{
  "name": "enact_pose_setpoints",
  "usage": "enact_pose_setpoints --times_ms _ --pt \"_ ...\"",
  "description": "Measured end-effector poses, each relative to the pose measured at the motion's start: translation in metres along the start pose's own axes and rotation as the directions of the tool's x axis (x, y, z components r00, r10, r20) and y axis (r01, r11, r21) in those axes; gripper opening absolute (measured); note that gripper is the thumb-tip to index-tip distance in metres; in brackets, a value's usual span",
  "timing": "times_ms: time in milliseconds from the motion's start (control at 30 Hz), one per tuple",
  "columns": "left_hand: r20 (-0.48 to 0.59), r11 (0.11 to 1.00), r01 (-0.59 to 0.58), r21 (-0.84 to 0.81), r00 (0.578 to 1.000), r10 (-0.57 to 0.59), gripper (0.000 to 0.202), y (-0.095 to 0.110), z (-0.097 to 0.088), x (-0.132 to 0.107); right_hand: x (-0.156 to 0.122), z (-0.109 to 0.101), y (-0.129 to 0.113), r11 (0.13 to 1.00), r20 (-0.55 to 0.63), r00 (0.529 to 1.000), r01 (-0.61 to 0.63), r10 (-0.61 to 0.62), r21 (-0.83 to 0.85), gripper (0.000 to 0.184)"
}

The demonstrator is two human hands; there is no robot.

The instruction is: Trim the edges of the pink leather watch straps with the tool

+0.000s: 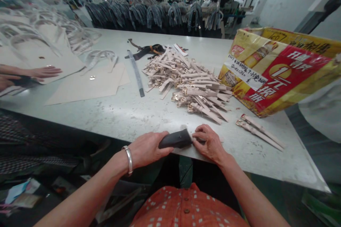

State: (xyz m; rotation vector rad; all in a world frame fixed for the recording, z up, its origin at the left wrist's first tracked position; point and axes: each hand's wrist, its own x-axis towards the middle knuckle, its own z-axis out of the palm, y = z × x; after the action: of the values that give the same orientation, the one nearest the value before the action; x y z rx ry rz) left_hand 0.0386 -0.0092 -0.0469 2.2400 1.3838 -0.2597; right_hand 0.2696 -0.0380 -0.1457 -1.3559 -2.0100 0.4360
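Note:
My left hand (147, 147) is wrapped round a black, block-shaped object (177, 139) at the table's front edge; its exact kind I cannot make out. At the far end of that block, my right hand (209, 143) has its thumb and fingers pinched together. Whatever lies in that pinch is hidden. Beyond both hands spreads a heap of pale beige straps with gold-coloured buckles (186, 78). Two more buckled straps (261, 133) lie side by side to the right of my right hand.
A yellow and red cardboard box (277, 78) stands at the right. Left of the heap lies a grey strip (136, 74), with dark straps (149, 50) behind. Beige panels (87, 85) lie at left, near another person's hand (45, 72). Dark handles hang behind the table.

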Motion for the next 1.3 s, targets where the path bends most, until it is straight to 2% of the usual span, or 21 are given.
enact_pose_setpoints --times_ms 200,467,633,733,933,1000,1133,1233,1300 --pt "-0.006 1.000 0.001 -0.023 1.000 -0.001 0.032 -0.014 -0.001 -0.002 -0.003 0.005 -0.006 0.997 -0.034 0.998 -0.060 0.058 -0.057 0.015" --pt "-0.022 1.000 -0.005 0.031 1.000 0.006 0.035 -0.006 0.003 0.001 -0.002 0.005 -0.001 0.999 -0.015 1.000 -0.005 0.004 -0.053 0.012" --pt "-0.030 1.000 -0.024 -0.015 0.999 0.024 0.032 -0.012 0.007 -0.002 -0.002 0.003 -0.001 0.997 -0.019 1.000 0.015 -0.017 -0.078 0.010" --pt "-0.029 1.000 -0.013 -0.028 1.000 0.012 0.032 -0.015 0.007 -0.003 0.001 0.002 -0.006 0.994 0.026 0.999 0.023 -0.020 -0.104 0.011" --pt "-0.029 1.000 -0.016 -0.022 0.999 0.016 0.031 -0.015 0.007 -0.003 0.007 0.007 -0.012 0.975 0.067 0.993 -0.080 0.096 -0.208 0.011" --pt "-0.027 0.999 -0.014 -0.030 1.000 0.013 0.032 -0.015 0.007 -0.003 0.009 0.008 -0.010 0.979 0.054 0.988 -0.136 0.146 -0.151 0.012" --pt "-0.022 0.999 -0.008 -0.040 1.000 0.007 0.032 -0.015 0.009 -0.002 0.012 0.008 -0.005 0.973 0.035 0.975 -0.220 0.218 0.071 0.014" --pt "-0.014 0.999 -0.011 -0.041 1.000 0.010 0.032 -0.016 0.009 -0.001 0.012 0.008 -0.003 0.964 0.042 0.979 -0.201 0.197 0.174 0.016" --pt "-0.014 0.999 -0.008 -0.041 1.000 0.007 0.032 -0.016 0.009 -0.002 0.009 0.007 -0.002 0.954 0.005 0.985 -0.166 0.170 0.250 0.014"
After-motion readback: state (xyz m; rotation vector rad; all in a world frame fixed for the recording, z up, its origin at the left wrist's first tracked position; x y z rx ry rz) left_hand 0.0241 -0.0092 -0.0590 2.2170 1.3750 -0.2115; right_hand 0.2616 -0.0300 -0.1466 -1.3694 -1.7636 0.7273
